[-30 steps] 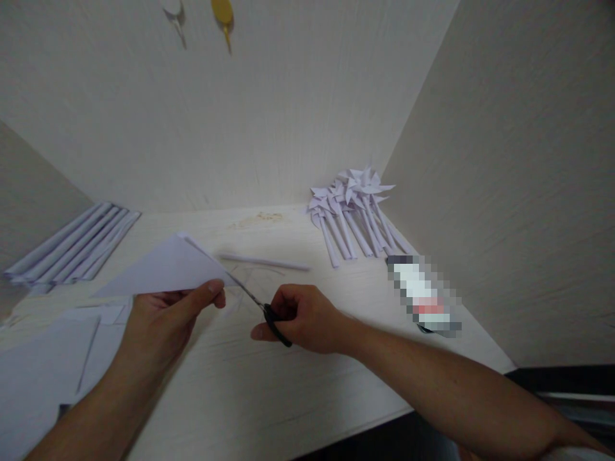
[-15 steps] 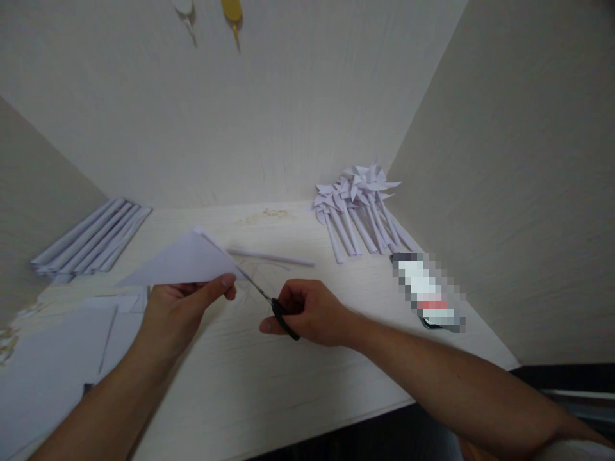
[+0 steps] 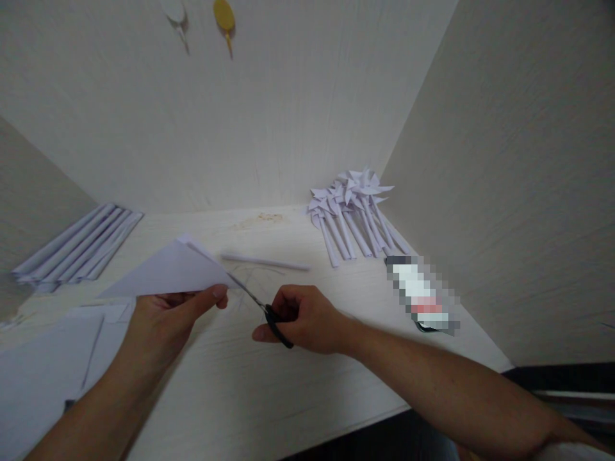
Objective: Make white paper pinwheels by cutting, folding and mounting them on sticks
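Observation:
My left hand (image 3: 166,317) pinches a folded white paper triangle (image 3: 168,272) by its lower right corner, holding it just above the pale wooden table (image 3: 269,390). My right hand (image 3: 302,318) is closed round the black handles of a pair of scissors (image 3: 262,310). The thin blades point up and left and meet the paper's corner beside my left thumb.
A rolled paper stick (image 3: 264,261) lies behind the hands. A bunch of paper pinwheels (image 3: 353,208) rests in the back right corner, with a blurred-out object (image 3: 423,298) in front of it. Rolled paper sticks (image 3: 77,246) lie at the left, flat sheets (image 3: 43,371) at the front left.
Both hands keep their grip and barely move relative to each other. The view swayed slightly right and back again.

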Demonstrator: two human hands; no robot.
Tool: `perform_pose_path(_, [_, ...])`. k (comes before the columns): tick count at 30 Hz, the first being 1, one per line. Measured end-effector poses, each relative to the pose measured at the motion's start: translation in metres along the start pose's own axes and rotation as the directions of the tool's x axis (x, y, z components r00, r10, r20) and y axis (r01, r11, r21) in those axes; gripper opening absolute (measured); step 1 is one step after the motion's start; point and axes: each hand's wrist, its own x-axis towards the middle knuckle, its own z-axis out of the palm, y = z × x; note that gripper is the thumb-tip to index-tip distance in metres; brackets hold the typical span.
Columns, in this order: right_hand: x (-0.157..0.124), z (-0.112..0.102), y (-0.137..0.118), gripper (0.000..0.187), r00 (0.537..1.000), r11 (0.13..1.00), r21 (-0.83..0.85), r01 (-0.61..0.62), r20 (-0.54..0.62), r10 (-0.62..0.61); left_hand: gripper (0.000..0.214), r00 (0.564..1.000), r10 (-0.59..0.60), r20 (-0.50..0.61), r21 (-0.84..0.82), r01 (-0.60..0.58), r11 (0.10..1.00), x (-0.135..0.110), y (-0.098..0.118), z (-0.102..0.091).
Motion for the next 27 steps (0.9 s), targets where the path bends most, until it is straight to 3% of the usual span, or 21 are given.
perform_pose_path(20, [-0.0004, -0.0003, -0.0018, 0.048, 1.000, 0.997, -0.071, 0.016, -0.020, -0.017, 0.018, 1.000, 0.010, 0.028, -0.019, -0.009, 1.000, 0.0007, -0.0020, 0.0001])
perform_pose_path(24, [-0.0002, 0.0003, -0.0008, 0.048, 1.000, 0.999, -0.049, 0.013, -0.013, -0.013, 0.019, 1.000, 0.001, 0.027, 0.033, -0.002, 0.999, 0.0011, 0.0000, 0.0003])
perform_pose_path(27, [-0.0001, 0.0005, -0.0005, 0.048, 1.000, 0.999, -0.032, 0.018, -0.014, -0.018, 0.021, 0.996, 0.075, 0.040, 0.127, -0.080, 0.989, 0.0010, 0.0024, 0.0012])
